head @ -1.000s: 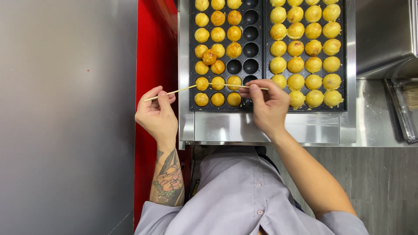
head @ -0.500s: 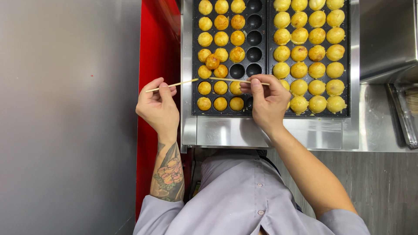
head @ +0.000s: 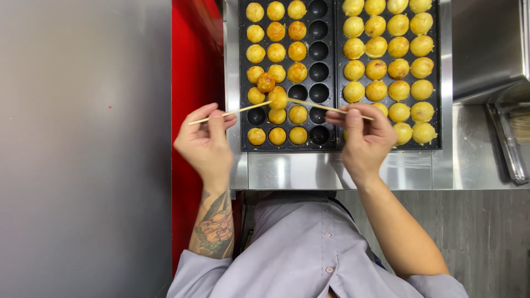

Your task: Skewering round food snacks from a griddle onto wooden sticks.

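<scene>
Head view. The left hand (head: pixel 205 144) pinches a thin wooden skewer (head: pixel 229 112) between thumb and fingers (head: pixel 216 122), pressed together around its rear part. The skewer runs rightward and slightly up; its tip meets a golden ball (head: pixel 278 97) lifted partly out of its well in the left pan (head: pixel 288 74).

The right hand (head: pixel 361 137) pinches a second skewer (head: pixel 326 107) the same way, fingers closed on it. This skewer points leftward and its tip reaches the same ball, so the two tips converge there from opposite sides.

The left pan is a dark plate of round wells. Most wells in its three left columns hold balls; the fourth column and some wells near the skewers are bare. One browner ball (head: pixel 265 83) sits above the lifted ball, just beside it.

The right pan (head: pixel 390 72) is filled with paler balls. The right hand covers part of its lower left corner.

Both pans sit in a steel frame (head: pixel 331 170). A red panel (head: pixel 193 66) lies left of the frame, partly behind the left hand. A steel counter (head: pixel 486 138) with a metal container (head: pixel 486 44) lies to the right.
</scene>
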